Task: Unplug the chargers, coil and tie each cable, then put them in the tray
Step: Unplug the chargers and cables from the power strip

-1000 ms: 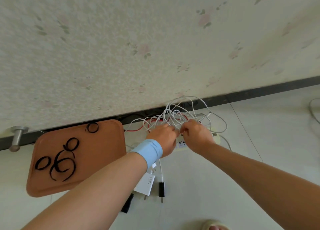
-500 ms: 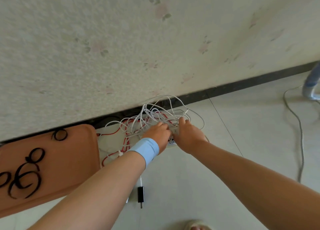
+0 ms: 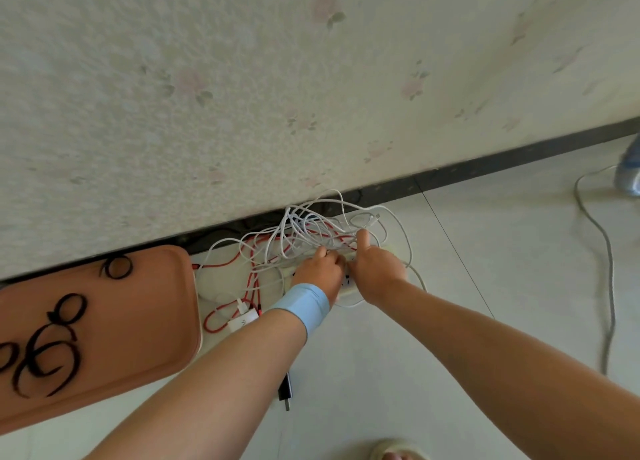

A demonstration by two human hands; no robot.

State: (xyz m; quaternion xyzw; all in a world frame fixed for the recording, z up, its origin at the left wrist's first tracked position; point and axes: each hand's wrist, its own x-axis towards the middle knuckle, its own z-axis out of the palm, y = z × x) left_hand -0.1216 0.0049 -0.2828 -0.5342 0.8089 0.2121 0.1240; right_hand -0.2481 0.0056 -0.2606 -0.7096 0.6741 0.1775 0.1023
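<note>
A tangle of white and red cables lies on the floor against the wall, over a white power strip. My left hand, with a blue wristband, has its fingers curled into the tangle just above the strip. My right hand sits right beside it, thumb pointing up into the cables and fingers curled down at the same spot; what they pinch is hidden. A white charger and a black plug lie loose by my left forearm. The orange tray at the left holds several black ties.
The wall and dark skirting board run right behind the cables. A grey cord trails over the floor tiles at the right, near a blue-white object at the edge. A sandalled foot shows at the bottom.
Both hands have stayed close together in the tangle and dropped lower onto the power strip. The view has swung right, so the tray sits further left.
</note>
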